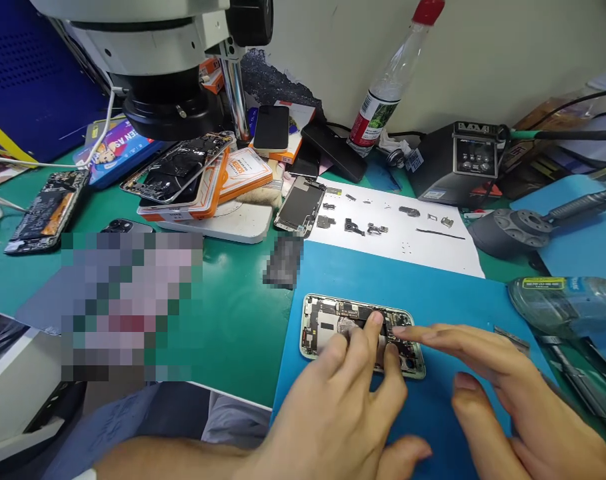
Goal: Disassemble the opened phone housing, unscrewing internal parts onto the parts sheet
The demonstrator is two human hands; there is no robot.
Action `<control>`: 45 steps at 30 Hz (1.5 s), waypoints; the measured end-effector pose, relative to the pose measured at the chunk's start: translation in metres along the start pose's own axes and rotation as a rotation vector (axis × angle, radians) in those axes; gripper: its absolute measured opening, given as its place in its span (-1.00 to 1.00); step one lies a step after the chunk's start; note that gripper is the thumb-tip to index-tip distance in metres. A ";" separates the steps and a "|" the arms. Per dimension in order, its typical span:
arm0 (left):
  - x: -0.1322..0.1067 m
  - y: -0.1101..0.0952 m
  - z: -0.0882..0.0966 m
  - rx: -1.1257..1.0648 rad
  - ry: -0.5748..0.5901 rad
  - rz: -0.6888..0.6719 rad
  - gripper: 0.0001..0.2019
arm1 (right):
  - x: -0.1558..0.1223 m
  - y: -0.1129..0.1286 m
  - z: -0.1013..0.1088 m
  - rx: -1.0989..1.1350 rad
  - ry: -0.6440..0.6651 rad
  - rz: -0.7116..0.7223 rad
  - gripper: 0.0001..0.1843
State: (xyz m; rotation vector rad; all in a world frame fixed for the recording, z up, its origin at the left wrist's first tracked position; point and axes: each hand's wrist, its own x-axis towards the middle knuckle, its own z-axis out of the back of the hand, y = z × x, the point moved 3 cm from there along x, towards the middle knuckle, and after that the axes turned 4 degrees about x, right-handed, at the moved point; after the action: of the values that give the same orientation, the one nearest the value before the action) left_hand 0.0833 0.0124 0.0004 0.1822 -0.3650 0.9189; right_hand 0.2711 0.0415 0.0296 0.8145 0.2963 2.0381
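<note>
- An opened phone [311, 327] lies flat, insides up, on a blue mat [363, 275] in front of a person working with bare hands.
- The left hand [340, 390] bends its fingers down onto the phone's interior, thumb stretched clear; whether the fingertips pinch anything cannot be told.
- The right hand [525, 387] reaches in, spread, its index finger extended to the phone's inner edge, touching or just above it, thumb well apart.
- The step in hand looks like settling or pressing a part inside the casing; the next move seems to call for a steady left hand and light, exact fingertip pressure.
- Beyond the mat, small loose parts [353, 227] dot a white sheet [445, 259] beside a dark panel [301, 205].
- A microscope [167, 87] looms over the green bench [237, 300].
</note>
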 end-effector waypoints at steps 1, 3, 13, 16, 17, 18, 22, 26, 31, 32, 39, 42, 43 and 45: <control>0.000 -0.006 -0.001 0.016 0.001 0.031 -0.15 | 0.007 0.003 -0.001 -0.023 0.029 0.027 -0.58; 0.001 -0.016 -0.004 0.043 -0.005 0.081 -0.03 | 0.020 0.009 -0.003 -0.048 0.067 0.077 -0.62; 0.012 -0.032 -0.013 0.054 -0.024 0.054 -0.08 | 0.045 0.015 -0.021 -0.120 0.178 0.265 -0.62; 0.011 -0.027 -0.012 0.011 -0.087 0.062 -0.18 | 0.047 0.014 -0.021 -0.133 0.198 0.275 -0.62; 0.011 -0.025 -0.012 0.000 -0.109 0.069 -0.20 | 0.047 0.014 -0.021 -0.131 0.198 0.272 -0.63; 0.010 -0.024 -0.012 -0.008 -0.128 0.076 -0.20 | 0.048 0.014 -0.022 -0.127 0.197 0.265 -0.64; 0.009 -0.022 -0.012 -0.015 -0.160 0.087 -0.26 | 0.052 0.018 -0.024 -0.100 0.217 0.223 -0.68; 0.009 -0.023 -0.013 -0.027 -0.159 0.096 -0.35 | 0.058 0.022 -0.024 -0.117 0.257 0.253 -0.70; 0.010 -0.023 -0.013 -0.012 -0.181 0.095 -0.39 | 0.064 0.022 -0.024 -0.141 0.297 0.317 -0.68; 0.010 -0.024 -0.013 -0.010 -0.179 0.097 -0.40 | 0.064 0.022 -0.024 -0.131 0.300 0.313 -0.67; 0.010 -0.021 -0.010 -0.005 -0.146 0.109 -0.43 | 0.056 0.012 -0.021 -0.045 0.279 0.224 -0.67; 0.010 -0.019 -0.009 0.009 -0.115 0.100 -0.38 | 0.053 0.003 -0.019 0.034 0.234 0.160 -0.70; 0.010 -0.019 -0.009 0.014 -0.099 0.094 -0.37 | 0.052 0.001 -0.018 0.048 0.209 0.154 -0.71; 0.009 -0.020 -0.009 0.020 -0.086 0.085 -0.38 | 0.052 -0.002 -0.017 0.046 0.174 0.165 -0.72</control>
State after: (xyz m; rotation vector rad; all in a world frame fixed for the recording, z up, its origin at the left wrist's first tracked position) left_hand 0.1064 0.0104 -0.0046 0.2266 -0.4465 1.0012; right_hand 0.2413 0.0861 0.0384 0.7102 0.3850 2.2693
